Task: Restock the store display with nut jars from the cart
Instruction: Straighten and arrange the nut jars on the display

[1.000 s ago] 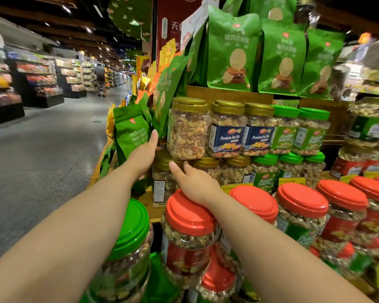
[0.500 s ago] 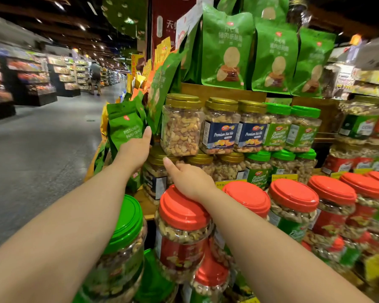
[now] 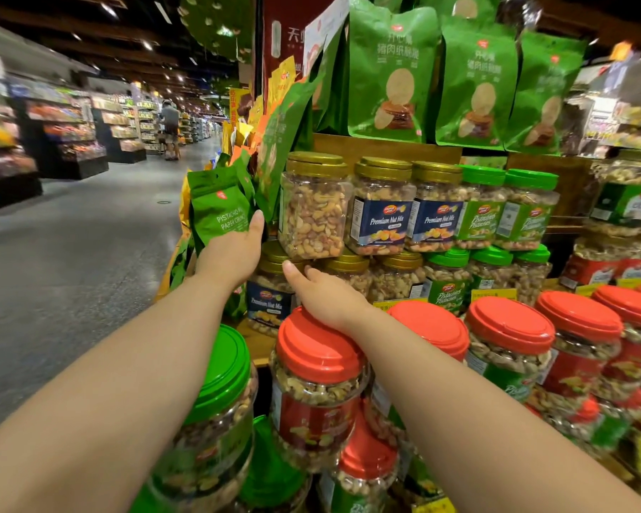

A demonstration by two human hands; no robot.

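A gold-lidded Premium Nut Mix jar (image 3: pixel 269 306) stands at the left end of the display's lower row, its blue label facing me. My left hand (image 3: pixel 230 253) grips its left side with the thumb pointing up. On the jar's right side, my right hand (image 3: pixel 326 296) holds it with the thumb near the lid; its fingers are hidden. Directly above sits another gold-lidded jar (image 3: pixel 315 212), unlabelled side forward. Gold- and green-lidded jars (image 3: pixel 481 212) fill both rows to the right.
Beneath my arms stand a green-lidded jar (image 3: pixel 223 368) and red-lidded jars (image 3: pixel 319 349), with more red lids to the right. Green snack bags (image 3: pixel 219 212) hang left of the jars and above the wooden shelf (image 3: pixel 385 144). A person (image 3: pixel 170 124) stands far down the aisle (image 3: pixel 71 272).
The jar between my hands has been turned, so its blue front label now faces me. Both hands stayed on it.
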